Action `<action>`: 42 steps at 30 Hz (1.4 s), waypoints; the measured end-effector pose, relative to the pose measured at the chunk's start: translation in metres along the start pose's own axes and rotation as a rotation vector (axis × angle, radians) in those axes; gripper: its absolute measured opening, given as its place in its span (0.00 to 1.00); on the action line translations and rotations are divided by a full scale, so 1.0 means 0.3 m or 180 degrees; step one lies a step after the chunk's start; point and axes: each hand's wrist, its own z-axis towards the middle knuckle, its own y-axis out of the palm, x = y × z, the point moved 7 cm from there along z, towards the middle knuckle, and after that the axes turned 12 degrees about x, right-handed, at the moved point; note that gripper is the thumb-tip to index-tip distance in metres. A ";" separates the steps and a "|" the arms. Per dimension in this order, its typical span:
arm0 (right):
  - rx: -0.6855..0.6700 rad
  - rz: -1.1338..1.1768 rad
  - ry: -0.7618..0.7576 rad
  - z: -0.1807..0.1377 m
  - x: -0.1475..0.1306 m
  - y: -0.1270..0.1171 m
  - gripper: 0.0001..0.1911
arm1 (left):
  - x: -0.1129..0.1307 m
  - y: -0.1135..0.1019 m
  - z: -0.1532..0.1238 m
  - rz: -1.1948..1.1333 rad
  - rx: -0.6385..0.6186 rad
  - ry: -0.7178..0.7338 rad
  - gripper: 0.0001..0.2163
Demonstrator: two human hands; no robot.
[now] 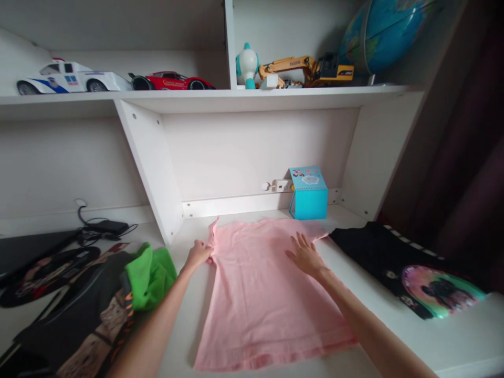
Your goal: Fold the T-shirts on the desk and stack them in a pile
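Note:
A pink T-shirt lies spread on the white desk, its hem toward me and its neckline toward the back panel. My left hand is closed on the shirt's left edge by the sleeve, which is bunched up there. On the upper right part of the cloth my right hand rests palm down, fingers apart. The right sleeve pokes out just past that hand.
Folded black clothing with a colourful print lies at the right. Dark printed clothes and a green garment are heaped at the left. A blue desk calendar stands at the back; toys, including a yellow excavator, fill the shelf above.

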 end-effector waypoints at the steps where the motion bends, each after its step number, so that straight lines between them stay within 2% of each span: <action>1: -0.0053 0.0002 0.0007 -0.006 0.001 0.018 0.29 | -0.022 -0.013 0.003 0.0013 -0.0018 -0.0085 0.15; 4: -0.0136 0.0011 0.0007 -0.016 0.013 0.053 0.28 | -0.021 -0.092 0.005 0.0269 0.0403 -0.0014 0.17; 7: -0.0162 -0.0012 0.0006 -0.018 0.021 0.069 0.28 | 0.075 -0.126 -0.026 0.0460 0.0875 0.0450 0.17; 9: -0.0175 -0.0040 0.0019 -0.018 0.023 0.074 0.29 | 0.184 -0.074 -0.070 0.0524 0.0866 0.1178 0.16; 11: -0.0180 -0.0071 0.0025 -0.019 0.021 0.075 0.30 | 0.283 0.029 -0.123 0.0598 0.0568 0.1947 0.16; 12: -0.0178 -0.0088 0.0027 -0.020 0.021 0.074 0.30 | 0.310 0.086 -0.141 0.0657 0.0360 0.2148 0.17; 15: -0.0167 -0.0146 0.0053 -0.027 0.025 0.072 0.30 | 0.303 0.220 -0.137 0.0903 -0.0101 0.1938 0.26; 18: -0.0158 -0.0195 0.0074 -0.032 0.030 0.073 0.30 | 0.263 0.272 -0.106 0.1034 -0.0191 0.1755 0.31; 27: -0.0122 -0.0203 0.0120 -0.019 0.043 0.067 0.31 | 0.234 0.281 -0.078 0.0949 -0.0167 0.1829 0.34; 32: -0.0139 -0.0208 0.0209 -0.023 0.048 0.058 0.32 | 0.247 0.228 -0.101 0.1142 -0.0094 0.1606 0.32; 34: -0.0148 -0.0221 0.0278 -0.026 0.050 0.060 0.33 | 0.248 0.199 -0.145 0.1275 -0.0076 0.1450 0.30; 36: -0.0165 -0.0217 0.0316 -0.029 0.050 0.062 0.33 | 0.248 0.184 -0.229 0.1300 -0.0232 0.1510 0.30; 40: -0.0190 -0.0186 0.0294 -0.035 0.047 0.068 0.33 | 0.231 0.165 -0.494 0.0945 -0.0711 0.2195 0.32; 42: -0.0186 -0.0182 0.0273 -0.036 0.049 0.072 0.33 | 0.198 0.137 -0.618 0.0763 -0.0752 0.2423 0.33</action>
